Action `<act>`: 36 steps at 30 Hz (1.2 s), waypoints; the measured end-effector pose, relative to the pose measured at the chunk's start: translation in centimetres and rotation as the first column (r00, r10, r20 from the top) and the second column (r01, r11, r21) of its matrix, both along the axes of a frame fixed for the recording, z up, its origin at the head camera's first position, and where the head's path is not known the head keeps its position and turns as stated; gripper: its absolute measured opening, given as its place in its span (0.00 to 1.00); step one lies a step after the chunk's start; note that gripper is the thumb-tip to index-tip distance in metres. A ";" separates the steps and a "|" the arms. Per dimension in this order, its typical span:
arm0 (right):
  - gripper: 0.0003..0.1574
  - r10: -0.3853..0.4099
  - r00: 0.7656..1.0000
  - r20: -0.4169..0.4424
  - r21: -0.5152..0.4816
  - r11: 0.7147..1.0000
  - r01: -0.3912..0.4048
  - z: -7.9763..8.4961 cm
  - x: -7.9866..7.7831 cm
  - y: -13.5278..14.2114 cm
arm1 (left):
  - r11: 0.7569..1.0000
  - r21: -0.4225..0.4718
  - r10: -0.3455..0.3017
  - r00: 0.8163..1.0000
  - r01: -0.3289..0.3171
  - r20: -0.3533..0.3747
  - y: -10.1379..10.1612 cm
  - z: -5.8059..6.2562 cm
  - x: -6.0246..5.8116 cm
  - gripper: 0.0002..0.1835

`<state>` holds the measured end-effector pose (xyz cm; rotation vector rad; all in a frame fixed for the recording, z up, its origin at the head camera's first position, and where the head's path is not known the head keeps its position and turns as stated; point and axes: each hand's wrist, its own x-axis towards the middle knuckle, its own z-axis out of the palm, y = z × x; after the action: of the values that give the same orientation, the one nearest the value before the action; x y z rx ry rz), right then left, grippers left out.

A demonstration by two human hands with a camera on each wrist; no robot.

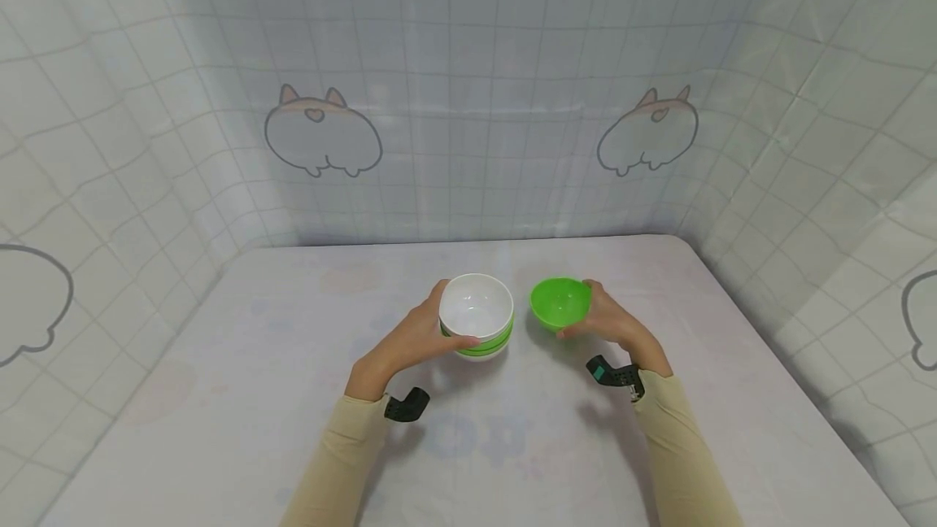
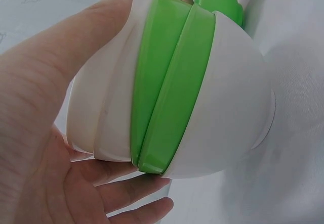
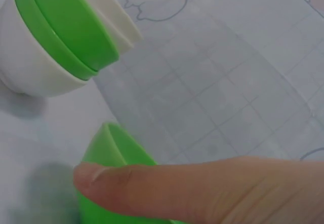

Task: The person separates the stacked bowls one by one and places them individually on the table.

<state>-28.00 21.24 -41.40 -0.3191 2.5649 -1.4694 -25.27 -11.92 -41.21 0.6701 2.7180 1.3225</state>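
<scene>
Stacked bowls [image 1: 477, 317] clasped inside left grip [image 1: 414, 337], green bowl [image 1: 560, 303] beside them, held at right by right grip [image 1: 613, 321]

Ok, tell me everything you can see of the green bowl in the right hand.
The green bowl is round, plain bright green and smooth, plastic by its look. Its mouth faces up, and nothing shows inside. It sits right of the stacked bowls, with a gap between. The right hand grips its right side, thumb against the near wall. I can't tell whether its base touches the table.
</scene>
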 end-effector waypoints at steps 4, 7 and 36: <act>0.69 0.008 0.999 0.032 0.015 1.000 -0.009 -0.3 -0.3 0.3 | 1.000 0.002 0.004 1.000 -0.004 0.007 0.1 0.1 -0.1 0.54; 0.71 0.010 0.998 0.061 0.030 0.999 -0.012 -0.4 -0.4 0.5 | 1.000 0.002 0.007 1.000 -0.007 0.010 0.1 0.2 -0.1 0.54; 0.79 0.039 0.999 -0.018 0.233 0.972 -0.033 0.4 0.1 1.0 | 0.998 0.040 -0.055 0.998 0.055 0.005 -0.3 -0.1 -0.7 0.57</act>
<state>-27.92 22.29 -40.95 -0.3477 2.6978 -1.1428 -25.96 -12.27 -41.35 0.7376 2.6546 1.3670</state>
